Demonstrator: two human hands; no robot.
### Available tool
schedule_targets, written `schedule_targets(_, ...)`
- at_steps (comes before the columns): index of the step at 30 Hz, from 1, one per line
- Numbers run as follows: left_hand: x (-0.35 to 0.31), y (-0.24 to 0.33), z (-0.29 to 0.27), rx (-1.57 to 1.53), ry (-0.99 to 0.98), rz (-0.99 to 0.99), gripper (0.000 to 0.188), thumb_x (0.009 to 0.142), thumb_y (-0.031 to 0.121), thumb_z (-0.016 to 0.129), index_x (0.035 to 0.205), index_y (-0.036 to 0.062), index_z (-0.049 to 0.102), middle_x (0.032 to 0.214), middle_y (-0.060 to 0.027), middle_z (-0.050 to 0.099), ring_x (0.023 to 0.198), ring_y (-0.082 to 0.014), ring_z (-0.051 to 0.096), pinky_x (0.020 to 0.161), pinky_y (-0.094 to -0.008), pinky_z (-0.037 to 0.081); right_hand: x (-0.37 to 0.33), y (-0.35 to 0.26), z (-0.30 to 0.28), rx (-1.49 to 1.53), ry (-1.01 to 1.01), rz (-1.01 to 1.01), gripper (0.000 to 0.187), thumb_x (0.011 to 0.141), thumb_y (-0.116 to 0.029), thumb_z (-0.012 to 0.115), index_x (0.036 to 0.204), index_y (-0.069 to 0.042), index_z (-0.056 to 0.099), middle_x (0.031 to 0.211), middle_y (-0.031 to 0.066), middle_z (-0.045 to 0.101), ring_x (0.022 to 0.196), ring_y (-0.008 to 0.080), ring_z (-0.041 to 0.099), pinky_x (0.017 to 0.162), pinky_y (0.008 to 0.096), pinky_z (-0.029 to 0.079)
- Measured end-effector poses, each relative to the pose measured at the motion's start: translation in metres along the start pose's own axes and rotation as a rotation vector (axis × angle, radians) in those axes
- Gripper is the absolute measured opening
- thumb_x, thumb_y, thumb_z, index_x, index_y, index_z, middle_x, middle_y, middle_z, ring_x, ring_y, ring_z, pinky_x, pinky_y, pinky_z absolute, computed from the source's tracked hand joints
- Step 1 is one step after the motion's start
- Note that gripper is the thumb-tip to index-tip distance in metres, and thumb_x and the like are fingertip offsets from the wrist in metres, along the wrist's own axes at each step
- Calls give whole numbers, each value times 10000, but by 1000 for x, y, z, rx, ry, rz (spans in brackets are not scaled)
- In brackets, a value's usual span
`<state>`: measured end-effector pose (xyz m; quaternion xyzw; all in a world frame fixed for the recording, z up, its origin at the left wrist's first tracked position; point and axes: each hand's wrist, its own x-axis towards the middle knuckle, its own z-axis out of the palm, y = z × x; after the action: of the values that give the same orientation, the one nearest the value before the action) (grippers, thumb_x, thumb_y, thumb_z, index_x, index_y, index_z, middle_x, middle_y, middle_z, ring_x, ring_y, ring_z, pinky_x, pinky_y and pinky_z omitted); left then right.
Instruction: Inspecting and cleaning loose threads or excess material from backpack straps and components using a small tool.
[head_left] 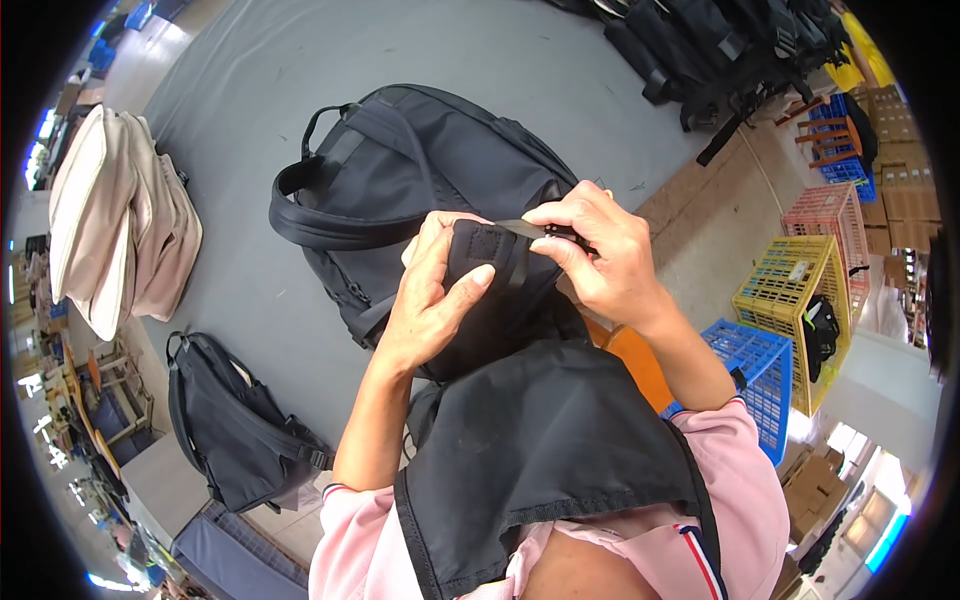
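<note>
Backpack (420,170) in black fabric (grey table (250,300) beneath), left hand (430,300) gripping its padded strap (480,255), right hand (600,250) pinching webbing (522,229).

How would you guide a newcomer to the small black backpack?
Start at the grey table. Go to its near left corner, below the beige bags. The small backpack lies there alone, untouched, unlike the big black backpack by the hands.

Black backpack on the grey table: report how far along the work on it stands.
Looks done: the black backpack is sewn up, with handle and shoulder straps on. In hand: the left hand clasps a padded strap end, while the right hand pinches a narrow webbing strap at its tip. Left: a second black backpack and beige bags lie untouched on the grey table.
</note>
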<state>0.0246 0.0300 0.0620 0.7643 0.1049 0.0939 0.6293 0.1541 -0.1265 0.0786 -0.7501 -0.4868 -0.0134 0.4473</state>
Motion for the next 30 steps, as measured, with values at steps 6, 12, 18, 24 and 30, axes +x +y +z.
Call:
schedule_targets(6,1,-1,2,2,3,9,406,826,307,598,1082,-5,556,1049,-106,503,1004,-255,450,917,-363,326,-3,-3,3,26,-41,78,158,742,-105,706,880,-92,630,731,2,534,548,195,530,501,304,417)
schedule_targets(12,1,-2,3,21,-19,23,398,830,292,601,1105,9,554,1063,-102,504,1029,-254,446,948,-358,301,-10,-6,5,105,25,145,133,763,-122,694,873,-95,625,751,7,549,562,194,534,540,294,429)
schedule_targets(18,3,3,-13,392,121,64,361,855,285,606,1088,13,559,1146,-96,503,1102,-264,433,1011,-367,211,-36,28,12,411,138,525,185,779,-63,699,920,-38,582,788,25,542,667,97,526,622,236,429)
schedule_targets(24,22,2,-16,695,299,158,389,857,313,634,1033,-23,545,1107,-124,499,1082,-259,462,995,-402,200,-106,18,28,616,-62,728,348,775,-92,730,1067,-51,546,715,-49,476,622,35,403,603,202,362)
schedule_targets(30,46,21,-30,849,501,350,387,831,332,671,962,-11,547,1067,-128,524,990,-265,492,928,-359,256,-102,10,53,335,-199,437,242,737,-190,755,865,-31,625,725,71,526,632,261,529,596,323,448)
